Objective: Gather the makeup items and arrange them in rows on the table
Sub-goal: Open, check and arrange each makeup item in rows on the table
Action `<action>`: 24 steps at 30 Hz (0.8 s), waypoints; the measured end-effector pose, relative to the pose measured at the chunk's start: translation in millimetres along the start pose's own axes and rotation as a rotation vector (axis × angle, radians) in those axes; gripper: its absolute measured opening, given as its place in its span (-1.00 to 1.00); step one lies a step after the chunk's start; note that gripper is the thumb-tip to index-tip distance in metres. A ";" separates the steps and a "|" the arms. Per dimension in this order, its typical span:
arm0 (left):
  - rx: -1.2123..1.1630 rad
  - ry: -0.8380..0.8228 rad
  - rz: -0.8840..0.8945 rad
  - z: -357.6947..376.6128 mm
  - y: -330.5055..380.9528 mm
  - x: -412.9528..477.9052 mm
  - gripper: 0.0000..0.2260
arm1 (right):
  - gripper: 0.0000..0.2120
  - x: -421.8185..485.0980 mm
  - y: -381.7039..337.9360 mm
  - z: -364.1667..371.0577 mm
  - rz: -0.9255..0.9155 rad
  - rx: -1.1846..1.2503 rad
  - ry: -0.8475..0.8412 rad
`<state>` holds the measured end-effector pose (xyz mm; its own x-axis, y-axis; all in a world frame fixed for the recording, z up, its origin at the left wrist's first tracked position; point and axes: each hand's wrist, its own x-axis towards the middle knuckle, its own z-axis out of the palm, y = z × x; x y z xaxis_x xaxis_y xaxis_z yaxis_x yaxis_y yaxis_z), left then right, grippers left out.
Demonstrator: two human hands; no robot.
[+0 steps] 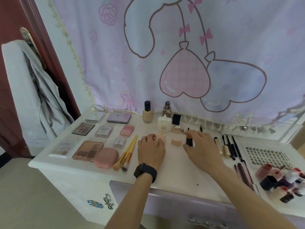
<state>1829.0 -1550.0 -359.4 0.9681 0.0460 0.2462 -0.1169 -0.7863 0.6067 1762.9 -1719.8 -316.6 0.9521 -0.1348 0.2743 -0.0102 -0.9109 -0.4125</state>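
Right grip: the right grip (201,146), a bare hand, was clamped on a small dark tube (189,140). The thumb was on the near side and the fingers were curled over the top. The tube sat mid-worktop, pretty much upright.
Left grip: the left grip (151,151), ring on one finger and a black watch (145,172) on the wrist, lay palm down. Its fingertips were curled against a pink sponge (161,138) and holding it on the worktop (173,172).
Between the two: a peach puff (176,141) lay flat, touching neither hand as far as one could tell.
Just behind: a clear domed case (177,129), a white jar (163,124), a black cap (176,119), a tall foundation bottle (147,114) and a smaller brown bottle (167,111) stood near the back edge.
Left of the hands: three yellow-handled brushes (127,152) lay side by side. Past them the palettes (88,151) and a pink compact (106,157) were already in tidy rows.
Right of the hands: gold tubes (218,145) and black pencils (231,146) were lined up next to each other, with a lash tray (267,156) beyond. Nail polish bottles (280,180) were bunched at the near right corner, kinda blurry.
Backdrop: a pink cartoon curtain (165,47) hung behind the worktop.
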 end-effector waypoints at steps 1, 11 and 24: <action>-0.001 0.002 0.007 0.1 -0.3 0.2 -0.67 | -0.61 -15.4 2.0 -3.6 0.010 0.054 0.046; -0.123 0.051 0.004 -4.2 4.9 -3.2 -0.72 | -0.38 -131.3 14.4 12.8 0.128 0.048 0.015; -0.361 0.085 -0.078 -30.3 5.9 40.4 -0.68 | -0.31 -137.7 18.7 33.9 0.049 -0.192 0.122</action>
<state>1860.7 -1534.1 -322.9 0.9570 0.1602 0.2417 -0.1291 -0.5109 0.8499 1641.9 -1705.1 -391.5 0.9051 -0.2163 0.3662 -0.1247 -0.9581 -0.2579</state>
